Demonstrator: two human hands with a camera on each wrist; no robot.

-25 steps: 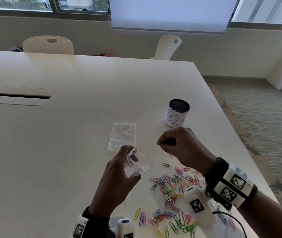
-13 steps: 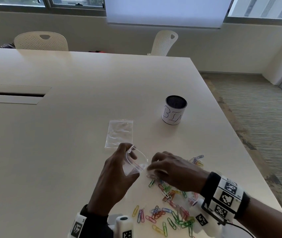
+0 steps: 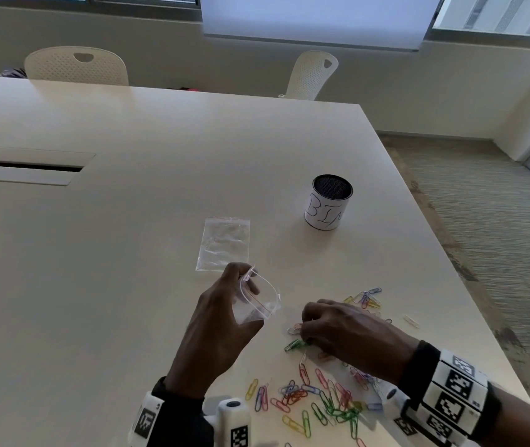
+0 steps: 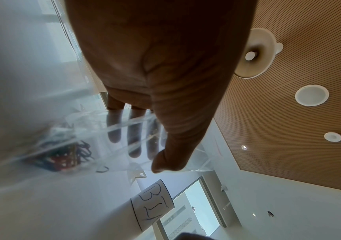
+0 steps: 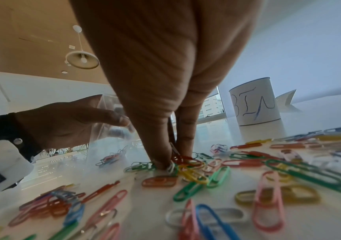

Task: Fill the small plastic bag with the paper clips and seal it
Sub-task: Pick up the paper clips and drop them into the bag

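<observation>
My left hand (image 3: 241, 296) holds a small clear zip bag (image 3: 259, 301) just above the table, thumb on its rim, mouth spread open toward the right. In the left wrist view my fingers (image 4: 133, 139) show through the bag (image 4: 112, 129). Coloured paper clips (image 3: 321, 398) lie scattered over the table's near right part. My right hand (image 3: 304, 333) is down on that pile, right of the bag. In the right wrist view its thumb and fingertips (image 5: 163, 159) pinch a few paper clips (image 5: 183, 160) against the table. A few clips (image 5: 112, 157) show through the bag's plastic.
A second clear bag (image 3: 224, 245) lies flat on the table beyond my left hand. A white cup marked BIN (image 3: 328, 204) stands farther back to the right. The table edge (image 3: 470, 317) runs close to the right of the clips.
My right hand dropped from beside the bag's mouth onto the clip pile and now pinches clips a little farther right. The left hand still holds the bag open.
</observation>
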